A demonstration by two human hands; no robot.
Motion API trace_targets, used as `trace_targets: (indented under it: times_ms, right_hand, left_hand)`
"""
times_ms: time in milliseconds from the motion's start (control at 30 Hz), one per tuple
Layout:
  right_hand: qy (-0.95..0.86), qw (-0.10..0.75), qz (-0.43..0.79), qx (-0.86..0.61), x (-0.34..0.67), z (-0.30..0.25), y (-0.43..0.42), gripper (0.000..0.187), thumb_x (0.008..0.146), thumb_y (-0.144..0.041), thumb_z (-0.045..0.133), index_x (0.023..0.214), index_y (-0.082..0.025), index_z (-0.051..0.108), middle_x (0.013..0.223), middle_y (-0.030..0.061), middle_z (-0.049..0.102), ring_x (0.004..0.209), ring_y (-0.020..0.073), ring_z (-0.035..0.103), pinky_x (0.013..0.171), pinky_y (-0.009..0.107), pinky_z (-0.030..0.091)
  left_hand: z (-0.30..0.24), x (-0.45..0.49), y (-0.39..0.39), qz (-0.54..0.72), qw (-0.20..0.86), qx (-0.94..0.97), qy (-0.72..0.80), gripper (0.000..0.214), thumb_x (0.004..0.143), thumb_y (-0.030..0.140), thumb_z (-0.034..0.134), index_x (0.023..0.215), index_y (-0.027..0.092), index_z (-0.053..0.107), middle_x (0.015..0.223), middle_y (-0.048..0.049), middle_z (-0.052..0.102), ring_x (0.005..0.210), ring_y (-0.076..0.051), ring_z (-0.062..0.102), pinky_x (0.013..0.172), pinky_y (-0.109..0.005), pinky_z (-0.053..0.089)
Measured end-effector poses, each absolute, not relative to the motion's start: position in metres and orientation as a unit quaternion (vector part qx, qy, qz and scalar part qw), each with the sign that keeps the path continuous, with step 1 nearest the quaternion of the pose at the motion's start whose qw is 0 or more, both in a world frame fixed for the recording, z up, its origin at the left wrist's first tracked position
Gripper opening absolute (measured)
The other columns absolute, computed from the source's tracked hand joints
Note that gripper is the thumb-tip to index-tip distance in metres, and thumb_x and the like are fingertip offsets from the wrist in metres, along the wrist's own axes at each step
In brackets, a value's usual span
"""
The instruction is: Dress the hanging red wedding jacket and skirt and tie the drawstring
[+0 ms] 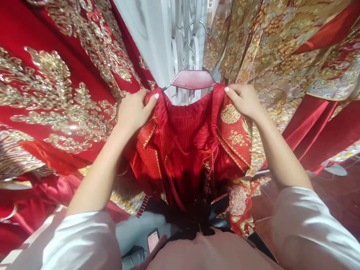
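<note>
The red garment [187, 129] hangs between left fingers [151, 102] and right fingers [233, 96], both pinched on its shoulders.

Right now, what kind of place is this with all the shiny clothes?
Maybe a costume shop or a dressing room. Glittery red cloth hangs on the left, gold-patterned cloth on the right, and the left hand and right hand hold a red garment on a hanger.
</note>
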State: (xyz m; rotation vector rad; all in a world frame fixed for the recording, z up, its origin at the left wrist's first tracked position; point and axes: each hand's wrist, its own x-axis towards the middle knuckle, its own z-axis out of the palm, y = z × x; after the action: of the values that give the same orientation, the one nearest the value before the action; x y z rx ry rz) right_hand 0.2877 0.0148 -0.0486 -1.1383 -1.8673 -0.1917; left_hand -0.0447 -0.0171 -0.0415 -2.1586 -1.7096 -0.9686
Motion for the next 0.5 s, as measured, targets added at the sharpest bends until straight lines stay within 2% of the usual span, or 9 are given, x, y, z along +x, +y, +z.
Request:
trace_targets:
  times_ms: [67,133,167,233,267,333,367,433,500]
  right_hand:
    - [-0.707,0.467,-0.196,-0.493,0.276,-0.063,-0.010,0.024,0.090,-0.035,0.046,0.084,-0.019,0.063,0.079,0.0076,0.064,0.079,0.0208,0.055,0.072,0.032,0.037]
    - [-0.665,0.475,-0.296,-0.495,0.254,-0.096,-0.043,0.025,0.090,-0.029,0.043,0.095,-0.016,0.064,0.096,0.0128,0.067,0.086,0.0229,0.056,0.076,0.035,0.037]
    - [-0.660,0.484,-0.315,-0.480,0.240,-0.119,-0.059,0.026,0.090,-0.027,0.042,0.090,-0.015,0.065,0.089,0.0130,0.068,0.079,0.0213,0.056,0.073,0.034,0.037]
    - [-0.700,0.459,-0.244,-0.490,0.210,-0.171,-0.084,0.030,0.088,-0.027,0.042,0.073,-0.017,0.065,0.067,0.0080,0.065,0.060,0.0158,0.055,0.063,0.029,0.038]
    - [-0.723,0.395,-0.161,-0.543,0.196,-0.197,-0.091,0.030,0.087,-0.028,0.043,0.071,-0.017,0.065,0.064,0.0061,0.064,0.056,0.0144,0.055,0.059,0.027,0.036]
    - [-0.718,0.259,-0.004,-0.646,0.171,-0.240,-0.089,0.025,0.087,-0.030,0.047,0.084,-0.018,0.068,0.068,0.0052,0.067,0.059,0.0157,0.059,0.057,0.026,0.036]
    - [-0.705,0.219,0.051,-0.672,0.163,-0.256,-0.082,0.025,0.088,-0.032,0.048,0.094,-0.018,0.068,0.074,0.0062,0.069,0.064,0.0171,0.062,0.059,0.026,0.037]
    - [-0.680,0.197,0.126,-0.695,0.151,-0.275,-0.061,0.031,0.089,-0.038,0.049,0.104,-0.017,0.066,0.087,0.0103,0.071,0.077,0.0206,0.065,0.065,0.027,0.039]
    - [-0.665,0.235,0.175,-0.687,0.146,-0.282,-0.039,0.033,0.090,-0.039,0.049,0.102,-0.015,0.067,0.094,0.0138,0.070,0.087,0.0230,0.065,0.070,0.027,0.040]
  left_hand:
    - [-0.050,-0.045,-0.024,-0.332,0.123,-0.711,-0.608,0.038,0.090,0.052,0.035,0.094,0.022,0.059,0.083,-0.0073,0.065,0.094,-0.025,0.059,0.080,-0.030,0.041]
    - [-0.055,-0.042,-0.028,-0.321,0.128,-0.701,-0.624,0.043,0.091,0.054,0.033,0.095,0.020,0.059,0.084,-0.0084,0.065,0.090,-0.025,0.060,0.078,-0.031,0.042]
    - [-0.056,-0.040,-0.028,-0.314,0.133,-0.696,-0.632,0.045,0.092,0.054,0.032,0.094,0.019,0.060,0.084,-0.0094,0.065,0.088,-0.024,0.060,0.077,-0.032,0.042]
    - [-0.055,-0.036,-0.025,-0.301,0.149,-0.684,-0.647,0.049,0.093,0.053,0.031,0.093,0.014,0.060,0.086,-0.0120,0.065,0.085,-0.025,0.060,0.077,-0.035,0.044]
    - [-0.053,-0.034,-0.022,-0.295,0.158,-0.680,-0.653,0.050,0.093,0.052,0.031,0.092,0.011,0.060,0.087,-0.0134,0.065,0.086,-0.026,0.060,0.078,-0.037,0.045]
    - [-0.046,-0.031,-0.014,-0.287,0.168,-0.679,-0.654,0.051,0.094,0.051,0.032,0.092,0.007,0.059,0.091,-0.0155,0.065,0.090,-0.027,0.059,0.082,-0.043,0.045]
    - [-0.043,-0.030,-0.011,-0.287,0.165,-0.685,-0.649,0.051,0.095,0.050,0.033,0.094,0.005,0.058,0.092,-0.0157,0.064,0.093,-0.027,0.058,0.084,-0.046,0.044]
    - [-0.038,-0.029,-0.006,-0.306,0.155,-0.700,-0.626,0.048,0.095,0.048,0.035,0.097,0.004,0.056,0.094,-0.0146,0.064,0.096,-0.026,0.057,0.088,-0.049,0.043]
    - [-0.046,-0.030,-0.010,-0.371,0.160,-0.712,-0.574,0.040,0.094,0.045,0.039,0.102,0.009,0.056,0.102,-0.0132,0.063,0.101,-0.025,0.056,0.092,-0.046,0.042]
